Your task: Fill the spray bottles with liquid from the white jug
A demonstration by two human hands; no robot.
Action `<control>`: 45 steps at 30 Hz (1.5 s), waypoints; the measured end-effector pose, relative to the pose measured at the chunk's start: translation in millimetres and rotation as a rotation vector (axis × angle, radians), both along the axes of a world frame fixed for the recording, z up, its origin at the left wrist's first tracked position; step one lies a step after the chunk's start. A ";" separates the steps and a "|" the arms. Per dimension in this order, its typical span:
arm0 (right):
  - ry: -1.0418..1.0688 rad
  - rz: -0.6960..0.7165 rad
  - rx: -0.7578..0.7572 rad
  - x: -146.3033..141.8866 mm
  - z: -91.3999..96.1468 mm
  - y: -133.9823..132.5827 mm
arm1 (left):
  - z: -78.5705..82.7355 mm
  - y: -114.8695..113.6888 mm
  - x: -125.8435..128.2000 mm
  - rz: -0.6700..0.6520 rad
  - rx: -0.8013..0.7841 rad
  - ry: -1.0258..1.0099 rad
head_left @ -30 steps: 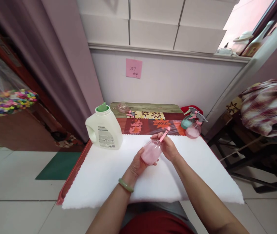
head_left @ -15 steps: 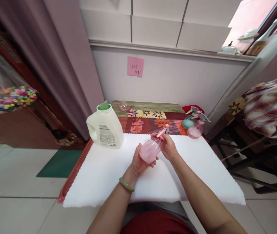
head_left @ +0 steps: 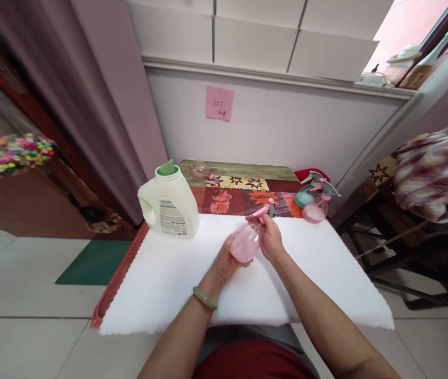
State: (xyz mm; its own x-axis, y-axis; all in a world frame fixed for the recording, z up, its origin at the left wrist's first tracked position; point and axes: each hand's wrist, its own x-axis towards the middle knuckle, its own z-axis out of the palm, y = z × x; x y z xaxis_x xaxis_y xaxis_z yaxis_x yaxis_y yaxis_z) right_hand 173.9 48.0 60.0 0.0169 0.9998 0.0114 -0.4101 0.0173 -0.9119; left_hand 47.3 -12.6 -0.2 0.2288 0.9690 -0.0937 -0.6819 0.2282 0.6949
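Observation:
Above the white cloth I hold a clear spray bottle with pink liquid in it, tilted with its top toward the upper right. My left hand is wrapped round the bottle's lower body. Up at the neck, just under the pink and grey spray head, the fingers of my right hand are closed. The spray head sits on the bottle. On the left of the cloth stands a large pale jug with a green spout.
At the back right stand a green spray bottle and another pink spray bottle. A clear spray bottle lies on its side at the back left. A pink note is stuck to the wall. A stool stands at right.
The spray bottle in my hands is now a little more upright and slightly further right. The spray head's nozzle has turned slightly. Both hands keep their hold; the view shifted a little.

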 end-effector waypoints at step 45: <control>-0.116 0.006 0.100 12.5 9.6 -11.1 | 9.9 -8.8 4.1 0.135 0.093 0.005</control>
